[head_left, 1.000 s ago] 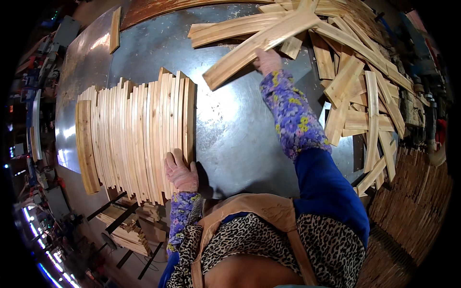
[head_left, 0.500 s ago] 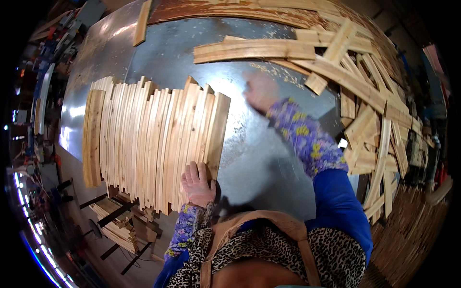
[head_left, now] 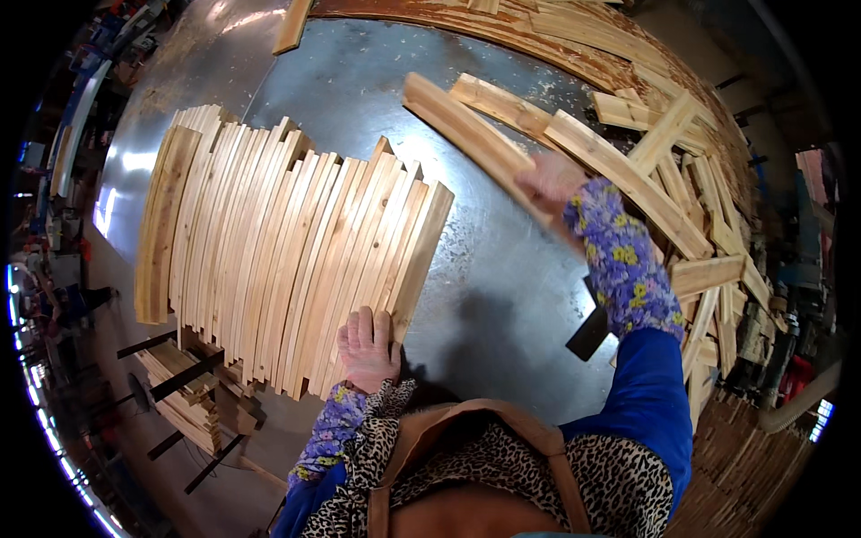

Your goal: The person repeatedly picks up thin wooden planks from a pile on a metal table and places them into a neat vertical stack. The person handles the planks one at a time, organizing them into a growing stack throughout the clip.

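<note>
A long row of narrow wooden boards [head_left: 269, 233], set on edge side by side with uneven ends, fills the left of the metal table. My left hand [head_left: 368, 350] lies over the near right end of this row, fingers stretched flat on top and the thumb at the side. To the right, my right hand [head_left: 552, 182] is closed on a loose wooden board [head_left: 466, 130], slanting from far left to near right. The lower part of that board is blurred and partly covered by my hand and sleeve. Just beyond it lie more loose boards [head_left: 619, 170].
A jumbled pile of boards [head_left: 700, 206] runs along the table's right side. One short plank [head_left: 291, 27] lies at the far edge. A dark flat piece [head_left: 589, 332] sits below my right forearm. Stacked wood [head_left: 184, 394] on a rack with dark bars stands at lower left.
My right hand has moved right, from bare tabletop to a loose board, and has taken hold of it. The board has swung to a steeper slant. My left hand stays on the row.
</note>
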### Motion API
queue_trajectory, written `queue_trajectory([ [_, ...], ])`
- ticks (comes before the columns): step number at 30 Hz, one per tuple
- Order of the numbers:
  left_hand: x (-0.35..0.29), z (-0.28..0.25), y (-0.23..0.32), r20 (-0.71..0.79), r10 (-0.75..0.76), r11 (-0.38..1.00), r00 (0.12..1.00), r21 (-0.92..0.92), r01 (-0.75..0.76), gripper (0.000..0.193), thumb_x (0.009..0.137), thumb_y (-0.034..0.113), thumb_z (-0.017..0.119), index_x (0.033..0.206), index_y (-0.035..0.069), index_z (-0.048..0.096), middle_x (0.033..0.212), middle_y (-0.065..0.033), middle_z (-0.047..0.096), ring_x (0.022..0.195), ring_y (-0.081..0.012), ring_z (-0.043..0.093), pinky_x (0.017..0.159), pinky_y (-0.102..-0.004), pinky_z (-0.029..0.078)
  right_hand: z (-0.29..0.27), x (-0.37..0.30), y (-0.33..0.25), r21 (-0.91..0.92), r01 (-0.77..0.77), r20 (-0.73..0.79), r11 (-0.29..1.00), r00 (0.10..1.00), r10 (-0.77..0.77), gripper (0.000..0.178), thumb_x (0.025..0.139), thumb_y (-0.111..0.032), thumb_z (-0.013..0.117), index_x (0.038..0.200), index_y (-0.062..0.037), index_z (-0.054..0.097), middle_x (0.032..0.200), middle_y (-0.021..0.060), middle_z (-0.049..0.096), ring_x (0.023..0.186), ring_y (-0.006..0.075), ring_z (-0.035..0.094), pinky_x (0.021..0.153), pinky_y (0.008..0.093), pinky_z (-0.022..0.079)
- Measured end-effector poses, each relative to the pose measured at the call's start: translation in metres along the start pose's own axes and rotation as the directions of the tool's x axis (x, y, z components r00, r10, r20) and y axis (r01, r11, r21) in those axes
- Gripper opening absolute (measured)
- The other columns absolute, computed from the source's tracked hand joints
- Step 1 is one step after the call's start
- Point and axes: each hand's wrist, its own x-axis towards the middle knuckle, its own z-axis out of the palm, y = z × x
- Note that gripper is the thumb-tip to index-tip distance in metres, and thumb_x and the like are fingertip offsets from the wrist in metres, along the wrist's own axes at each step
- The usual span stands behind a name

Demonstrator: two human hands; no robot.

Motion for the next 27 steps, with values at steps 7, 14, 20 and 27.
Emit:
queue_trajectory([
  [7,0.005,-0.013,-0.004,0.057,0.068,0.988,0.996,-0.142,-0.059,0.093,0.085,0.044,0.079,0.160,-0.001,0.045,0.163,-0.0306,0.041,0.151,-0.0508,0.039,0.123,-0.0636,0.031,0.212,-0.040,0.091,0.514,0.264,-0.143,0.816,0.964,-0.222,0.065,0.102,-0.044,0.075,0.146,0.0021,0.062,0.133,0.0204,0.074,0.115,0.0343,0.073,0.108,0.0450,0.057],
  [14,0.003,-0.005,-0.006,0.058,0.074,0.997,0.996,-0.015,-0.073,0.088,0.083,0.040,0.075,0.156,0.000,0.048,0.162,-0.0293,0.044,0.148,-0.0486,0.042,0.120,-0.0624,0.033,0.186,-0.039,0.080,-0.292,0.412,-0.450,0.863,0.737,-0.504,0.063,0.097,-0.041,0.072,0.149,-0.0063,0.064,0.145,0.0255,0.068,0.134,0.0474,0.064,0.117,0.0508,0.052],
  [20,0.004,0.004,-0.008,-0.041,0.125,0.991,0.991,-0.031,-0.127,0.083,0.086,0.037,0.071,0.155,-0.001,0.045,0.159,-0.0316,0.043,0.146,-0.0509,0.043,0.118,-0.0629,0.035,-0.054,-0.023,0.226,-0.474,-0.483,-0.661,0.736,0.748,0.065,0.088,0.093,-0.044,0.072,0.170,-0.0154,0.039,0.157,0.0248,0.059,0.150,0.0418,0.054,0.120,0.0525,0.047],
  [27,0.021,-0.027,0.004,0.139,0.127,0.961,0.982,-0.264,-0.087,0.083,0.086,0.031,0.077,0.155,-0.004,0.047,0.152,-0.0315,0.051,0.136,-0.0474,0.054,0.113,-0.0580,0.045,0.008,-0.051,0.121,0.209,0.013,-0.117,0.978,0.993,0.012,0.091,0.100,-0.059,0.060,0.170,-0.0047,0.039,0.157,0.0271,0.061,0.138,0.0442,0.063,0.121,0.0455,0.047],
])
